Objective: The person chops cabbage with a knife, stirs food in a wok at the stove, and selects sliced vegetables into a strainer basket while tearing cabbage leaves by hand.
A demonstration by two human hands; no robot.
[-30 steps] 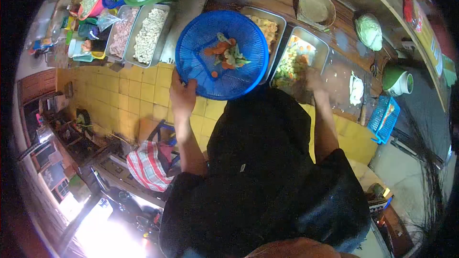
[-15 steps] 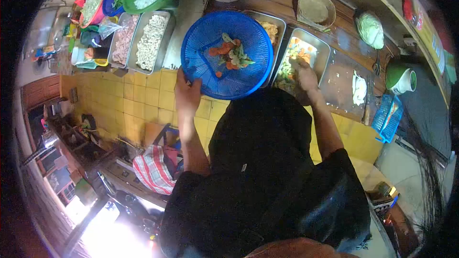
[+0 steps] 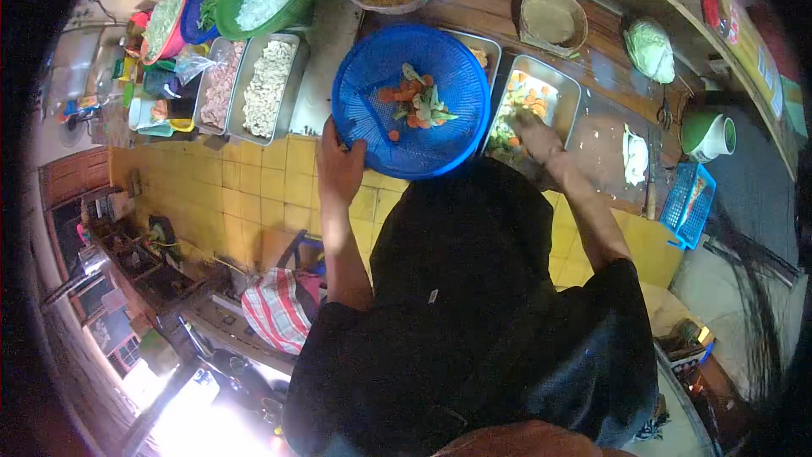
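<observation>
Where the left hand (image 3: 340, 171) grips: the near-left rim of one round blue basket (image 3: 467, 106), fingers curled close around its edge.
Right hand (image 3: 537, 142): down in one vegetable tray (image 3: 562, 101), among the cut pieces; I can't tell how far the fingers are closed or whether they have hold of any.
Basket's contents: one loose heap of orange slices and pale green pieces (image 3: 416, 103), too jumbled to count, plus one orange slice lying apart.
Metal trays: four; the vegetable tray just beside the basket, one tray (image 3: 494, 55) partly hidden behind it, one white-filled tray (image 3: 293, 89) and one pink-filled tray (image 3: 203, 97).
Other round baskets: three, grouped further left; one green basket (image 3: 227, 13), one dark blue basket (image 3: 187, 21), one red basket (image 3: 182, 44).
Right along the counter: one cabbage (image 3: 650, 52), one pair of scissors (image 3: 664, 110), one knife (image 3: 650, 200).
</observation>
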